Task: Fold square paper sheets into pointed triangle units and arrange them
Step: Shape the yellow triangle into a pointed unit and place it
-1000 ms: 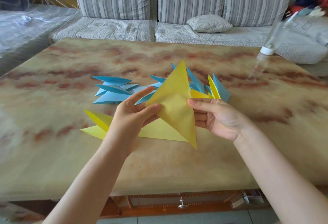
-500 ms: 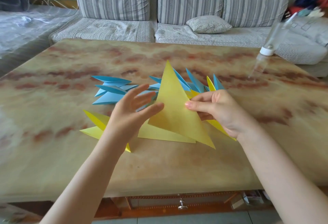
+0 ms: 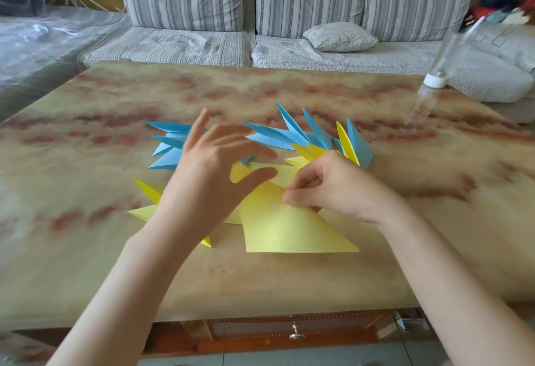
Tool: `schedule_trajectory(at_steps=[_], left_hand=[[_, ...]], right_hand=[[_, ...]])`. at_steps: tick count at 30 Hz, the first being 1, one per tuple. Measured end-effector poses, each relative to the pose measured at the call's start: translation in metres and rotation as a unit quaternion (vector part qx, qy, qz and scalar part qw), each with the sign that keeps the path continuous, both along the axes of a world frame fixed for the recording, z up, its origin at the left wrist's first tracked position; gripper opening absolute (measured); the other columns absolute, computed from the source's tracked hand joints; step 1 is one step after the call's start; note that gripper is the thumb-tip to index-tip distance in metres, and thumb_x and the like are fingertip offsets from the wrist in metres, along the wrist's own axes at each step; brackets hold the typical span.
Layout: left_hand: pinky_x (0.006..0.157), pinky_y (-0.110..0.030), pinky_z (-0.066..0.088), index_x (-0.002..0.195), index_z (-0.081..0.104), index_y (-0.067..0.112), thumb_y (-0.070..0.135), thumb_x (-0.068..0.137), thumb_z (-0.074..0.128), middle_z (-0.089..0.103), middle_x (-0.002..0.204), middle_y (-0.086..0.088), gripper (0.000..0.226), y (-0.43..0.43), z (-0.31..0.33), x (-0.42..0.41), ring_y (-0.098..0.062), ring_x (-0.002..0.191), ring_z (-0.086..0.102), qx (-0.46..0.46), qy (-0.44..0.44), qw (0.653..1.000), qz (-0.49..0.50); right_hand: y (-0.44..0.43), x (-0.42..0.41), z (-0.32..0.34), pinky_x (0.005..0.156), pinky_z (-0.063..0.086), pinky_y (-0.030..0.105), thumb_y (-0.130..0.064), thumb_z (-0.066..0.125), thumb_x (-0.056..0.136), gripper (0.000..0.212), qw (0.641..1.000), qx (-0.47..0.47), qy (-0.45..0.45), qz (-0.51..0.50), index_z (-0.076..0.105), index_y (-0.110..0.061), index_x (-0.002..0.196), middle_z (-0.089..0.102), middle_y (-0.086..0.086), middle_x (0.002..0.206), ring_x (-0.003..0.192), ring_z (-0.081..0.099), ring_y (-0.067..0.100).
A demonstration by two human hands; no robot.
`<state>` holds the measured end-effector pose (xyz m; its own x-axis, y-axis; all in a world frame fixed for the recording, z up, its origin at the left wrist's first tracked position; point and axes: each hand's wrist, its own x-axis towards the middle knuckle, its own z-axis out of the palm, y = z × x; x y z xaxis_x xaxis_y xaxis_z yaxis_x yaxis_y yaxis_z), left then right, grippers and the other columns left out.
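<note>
Head view: a folded yellow sheet (image 3: pixel 285 232) lies flat on the tabletop (image 3: pixel 289 281), near the front edge, with its long straight edge toward the person and its upper part running up under both hands. The right hand (image 3: pixel 338 189) sits at the sheet's upper right, fingers curled in, the thumb and forefinger tips pinching the paper's upper edge. The rest of that hand rests low over the sheet. The left hand (image 3: pixel 208 180) is at the sheet's upper left, fingers spread and straight, holding nothing. It is blurred, and whether its thumb touches the paper beneath cannot be told. Between the two hands shows a second flat yellow piece (image 3: pixel 279 174), partly covered by them. Behind the hands, blue units (image 3: pixel 289 134) fan out with their points up and away from the person, some lying left of the left hand, others standing behind the right hand. Yellow units (image 3: pixel 147 189) stick out from under the left wrist, points toward the left, and more yellow points rise among the blue ones on the right. A clear bottle (image 3: pixel 443 58) with a white cap stands tilted at the tabletop's far right edge. A striped sofa (image 3: pixel 202 44) with a cushion (image 3: pixel 338 36) runs behind the tabletop.
</note>
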<state>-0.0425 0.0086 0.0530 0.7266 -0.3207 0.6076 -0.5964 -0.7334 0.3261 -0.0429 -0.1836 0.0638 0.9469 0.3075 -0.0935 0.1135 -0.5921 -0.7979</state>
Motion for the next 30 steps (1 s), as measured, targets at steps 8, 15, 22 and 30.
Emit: schedule_trajectory(at_steps=[8, 15, 22, 30], left_hand=[[0.077, -0.018, 0.035, 0.079, 0.073, 0.04, 0.055, 0.071, 0.066, 0.055, 0.06, 0.031, 0.018, -0.002, -0.004, 0.005, -0.001, 0.077, 0.049, 0.044, 0.146, 0.987, -0.047], [0.078, -0.026, 0.05, 0.075, 0.071, 0.042, 0.046, 0.076, 0.07, 0.067, 0.076, 0.028, 0.005, -0.001, 0.005, 0.009, -0.004, 0.078, 0.062, 0.058, 0.273, 0.957, -0.075], [0.069, 0.0, 0.037, 0.076, 0.074, 0.034, 0.032, 0.077, 0.075, 0.067, 0.071, 0.027, 0.003, 0.005, 0.01, 0.007, 0.012, 0.074, 0.059, 0.025, 0.343, 0.932, -0.114], [0.068, -0.002, 0.042, 0.074, 0.074, 0.038, 0.035, 0.076, 0.076, 0.07, 0.074, 0.024, 0.004, 0.01, 0.007, 0.006, 0.009, 0.073, 0.062, 0.012, 0.393, 0.915, -0.093]], right_hand=[[0.004, -0.002, 0.001, 0.059, 0.042, 0.018, -0.014, 0.075, 0.08, 0.01, 0.997, -0.063, -0.014, 0.049, 0.074, -0.02, 0.071, 0.069, -0.008, 0.064, 0.059, 0.055, 0.001], [0.005, -0.004, 0.004, 0.054, 0.036, 0.015, -0.015, 0.074, 0.082, 0.02, 0.994, -0.062, -0.012, 0.086, 0.07, -0.029, 0.067, 0.064, -0.013, 0.058, 0.056, 0.051, -0.001], [0.0, -0.002, 0.006, 0.053, 0.033, 0.005, -0.01, 0.073, 0.083, 0.003, 0.988, -0.025, 0.05, 0.145, 0.073, -0.01, 0.081, 0.06, -0.017, 0.05, 0.049, 0.05, -0.005], [-0.004, 0.0, 0.001, 0.066, 0.041, 0.009, -0.015, 0.075, 0.082, 0.006, 0.985, -0.021, 0.084, 0.15, 0.076, -0.011, 0.085, 0.071, -0.007, 0.07, 0.063, 0.058, -0.002]])
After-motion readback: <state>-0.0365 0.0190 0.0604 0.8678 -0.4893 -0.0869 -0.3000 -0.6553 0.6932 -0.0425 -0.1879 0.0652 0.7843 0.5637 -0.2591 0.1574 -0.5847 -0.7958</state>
